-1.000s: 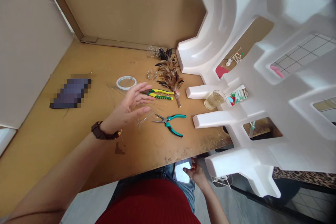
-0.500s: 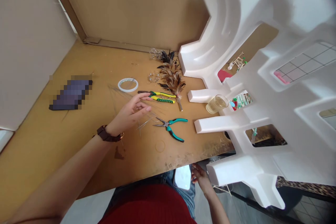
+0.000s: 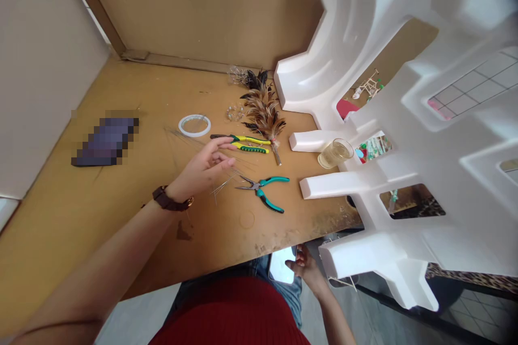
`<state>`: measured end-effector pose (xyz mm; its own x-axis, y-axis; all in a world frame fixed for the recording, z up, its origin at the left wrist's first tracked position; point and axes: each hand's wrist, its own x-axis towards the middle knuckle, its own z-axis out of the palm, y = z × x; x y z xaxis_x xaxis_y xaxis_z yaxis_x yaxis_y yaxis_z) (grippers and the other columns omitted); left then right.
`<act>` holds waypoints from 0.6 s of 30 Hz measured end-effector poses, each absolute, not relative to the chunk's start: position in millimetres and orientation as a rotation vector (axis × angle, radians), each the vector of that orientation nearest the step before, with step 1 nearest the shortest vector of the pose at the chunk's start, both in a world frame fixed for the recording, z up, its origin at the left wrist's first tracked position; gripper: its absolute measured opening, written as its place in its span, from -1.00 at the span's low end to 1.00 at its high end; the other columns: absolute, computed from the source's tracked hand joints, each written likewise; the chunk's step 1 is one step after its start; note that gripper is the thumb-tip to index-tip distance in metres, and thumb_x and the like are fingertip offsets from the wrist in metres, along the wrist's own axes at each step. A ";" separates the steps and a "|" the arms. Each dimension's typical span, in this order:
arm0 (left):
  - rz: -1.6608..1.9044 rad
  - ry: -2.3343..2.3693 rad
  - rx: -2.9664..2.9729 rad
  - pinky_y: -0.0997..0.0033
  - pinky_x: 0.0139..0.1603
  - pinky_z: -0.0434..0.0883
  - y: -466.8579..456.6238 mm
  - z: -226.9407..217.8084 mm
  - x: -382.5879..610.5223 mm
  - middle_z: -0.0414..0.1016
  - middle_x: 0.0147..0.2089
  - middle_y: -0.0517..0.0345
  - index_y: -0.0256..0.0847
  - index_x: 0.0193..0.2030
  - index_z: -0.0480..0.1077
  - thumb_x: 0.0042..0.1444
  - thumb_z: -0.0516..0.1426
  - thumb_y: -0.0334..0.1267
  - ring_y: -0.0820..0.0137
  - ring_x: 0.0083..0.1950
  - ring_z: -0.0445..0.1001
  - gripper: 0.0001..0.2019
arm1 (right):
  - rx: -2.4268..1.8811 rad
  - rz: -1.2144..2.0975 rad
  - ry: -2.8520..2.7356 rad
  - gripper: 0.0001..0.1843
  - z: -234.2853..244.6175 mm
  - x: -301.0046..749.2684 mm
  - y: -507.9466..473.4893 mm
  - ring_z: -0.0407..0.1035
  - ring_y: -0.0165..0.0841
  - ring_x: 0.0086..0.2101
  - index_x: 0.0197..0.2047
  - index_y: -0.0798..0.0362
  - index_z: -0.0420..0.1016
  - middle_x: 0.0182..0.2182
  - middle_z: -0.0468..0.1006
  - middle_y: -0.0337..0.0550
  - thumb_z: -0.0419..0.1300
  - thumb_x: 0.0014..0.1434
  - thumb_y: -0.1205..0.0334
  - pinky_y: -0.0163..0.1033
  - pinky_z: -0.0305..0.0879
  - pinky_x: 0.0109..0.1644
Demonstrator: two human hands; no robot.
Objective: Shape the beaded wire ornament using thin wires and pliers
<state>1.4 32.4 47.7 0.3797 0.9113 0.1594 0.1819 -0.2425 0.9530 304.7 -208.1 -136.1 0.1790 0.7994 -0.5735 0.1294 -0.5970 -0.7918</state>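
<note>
My left hand [image 3: 206, 166], with a dark watch [image 3: 172, 199] on its wrist, hovers over or rests on the table with loosely bent fingers apart and nothing visible in them. Its fingertips are beside yellow-green pliers [image 3: 249, 145]. Thin wires [image 3: 222, 187] lie under and around it, and teal-handled needle-nose pliers [image 3: 259, 186] rest spread just to the right. Down at my lap, my right hand [image 3: 307, 270] grips the right edge of a smartphone [image 3: 282, 267] with a bright screen, its thumb reaching over the glass.
A roll of white tape [image 3: 195, 125], a bundle of brown feathers [image 3: 264, 110] and a beaded wire piece [image 3: 234, 113] lie farther back. A glass of pale liquid [image 3: 335, 154] stands among the arms of a large white moulded frame [image 3: 404, 172]. A blurred dark object [image 3: 106, 141] is at left.
My right thumb has come over the phone's screen. My left hand has barely moved, and the view has shifted slightly.
</note>
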 end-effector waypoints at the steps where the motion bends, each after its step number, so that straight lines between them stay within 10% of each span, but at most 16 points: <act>1: 0.964 0.991 1.720 0.32 -0.16 0.40 35.2 49.4 1.7 0.29 0.07 -0.06 -0.19 0.15 0.08 0.08 0.08 -0.15 0.43 -0.23 0.43 -0.50 | -1.869 1.450 -0.875 -0.41 -136.2 304.7 -207.9 0.13 -0.47 -0.55 -0.14 0.04 0.20 -0.57 0.18 -0.38 0.30 -0.25 0.07 -0.36 0.14 -0.54; 18: 0.180 1.642 2.473 0.35 -0.27 0.31 113.4 17.5 -22.3 0.48 -0.32 -0.04 -0.27 -0.36 0.39 0.01 -0.02 -0.41 0.25 -0.27 0.45 -0.83 | -1.951 1.362 -0.923 -0.51 -176.2 315.8 -207.1 0.12 -0.41 -0.63 -0.29 -0.04 0.26 -0.65 0.13 -0.37 0.23 -0.32 -0.05 -0.32 -0.01 -0.63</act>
<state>-22.3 113.4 17.5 0.3873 0.9219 0.0078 0.9017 -0.3806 0.2054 315.8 -207.1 -176.2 0.2391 0.8030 -0.5459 0.2100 -0.5917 -0.7783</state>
